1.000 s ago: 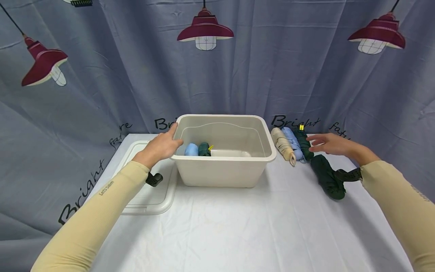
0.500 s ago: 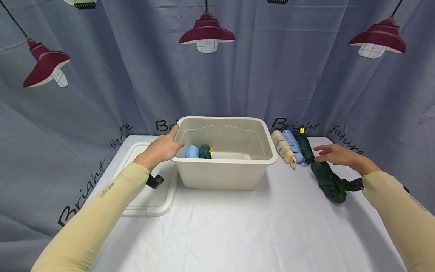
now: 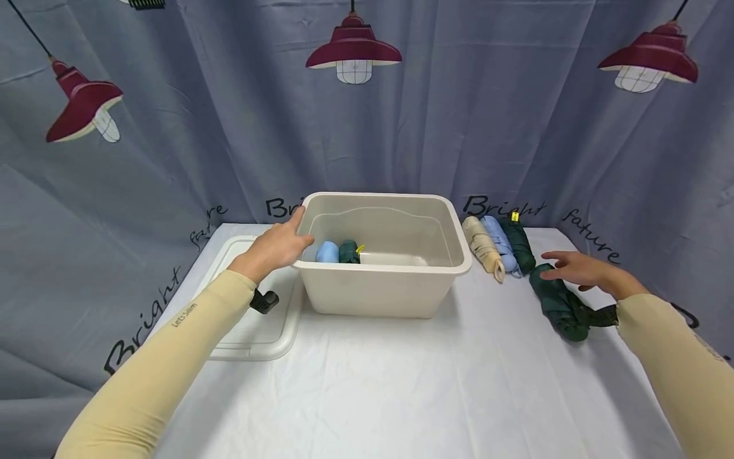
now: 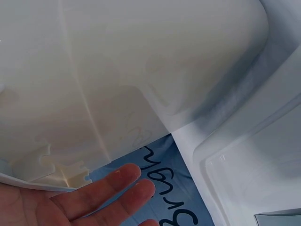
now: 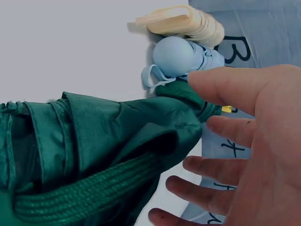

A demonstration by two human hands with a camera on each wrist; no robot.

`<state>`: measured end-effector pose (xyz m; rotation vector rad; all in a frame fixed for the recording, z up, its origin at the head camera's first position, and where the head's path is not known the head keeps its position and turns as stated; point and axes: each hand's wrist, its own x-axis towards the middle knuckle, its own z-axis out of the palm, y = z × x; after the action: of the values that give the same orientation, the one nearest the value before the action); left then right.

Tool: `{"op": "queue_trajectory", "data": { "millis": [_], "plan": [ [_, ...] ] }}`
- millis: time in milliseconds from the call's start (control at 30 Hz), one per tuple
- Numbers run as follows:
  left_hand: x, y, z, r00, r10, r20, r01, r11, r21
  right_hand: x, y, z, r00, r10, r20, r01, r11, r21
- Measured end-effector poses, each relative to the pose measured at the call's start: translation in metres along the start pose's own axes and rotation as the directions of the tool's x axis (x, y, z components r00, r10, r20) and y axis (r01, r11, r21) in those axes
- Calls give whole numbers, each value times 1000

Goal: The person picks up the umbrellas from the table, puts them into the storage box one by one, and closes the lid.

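While the left hand (image 3: 279, 245) rests with relaxed fingers on the left rim of the beige bin (image 3: 381, 298), the right hand (image 3: 582, 274) hovers open, holding nothing, just right of the dark green folded umbrella (image 3: 559, 303), whose long axis runs away from the person on the desk (image 3: 401, 382).

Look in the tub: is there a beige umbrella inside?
No, the tub holds only a light blue umbrella and a dark green umbrella.
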<state>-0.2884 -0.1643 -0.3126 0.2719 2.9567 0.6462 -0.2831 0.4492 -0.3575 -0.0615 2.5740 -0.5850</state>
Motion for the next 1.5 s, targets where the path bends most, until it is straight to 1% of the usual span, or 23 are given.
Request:
{"op": "queue_trajectory", "data": {
  "millis": [233,433,567,700,900,1033,1300,1500],
  "plan": [
    [1,1,-2,1000,6,-1,-6,1000,2,3,2,2,996,58,73,-63,996,62],
    [1,0,-2,1000,7,-2,-7,1000,-2,8,6,9,992,89,90,-97,991,94],
    [1,-1,0,1000,3,7,-3,1000,-9,11,8,14,991,92,102,-101,991,84],
    [1,-1,1,1000,-3,8,3,1000,-7,14,9,17,992,97,84,-102,992,68],
    [2,-1,1,1000,-8,12,8,1000,-13,16,9,22,997,65,43,-68,994,80],
    [2,-1,1,1000,-2,9,2,1000,-13,16,10,24,998,59,14,-60,995,78],
    [-1,0,0,1000,-10,13,11,1000,-13,13,8,26,997,70,-25,-68,996,62],
    [-1,0,0,1000,-14,9,14,1000,-12,12,8,25,997,62,-43,-60,997,47]
  ]
}}
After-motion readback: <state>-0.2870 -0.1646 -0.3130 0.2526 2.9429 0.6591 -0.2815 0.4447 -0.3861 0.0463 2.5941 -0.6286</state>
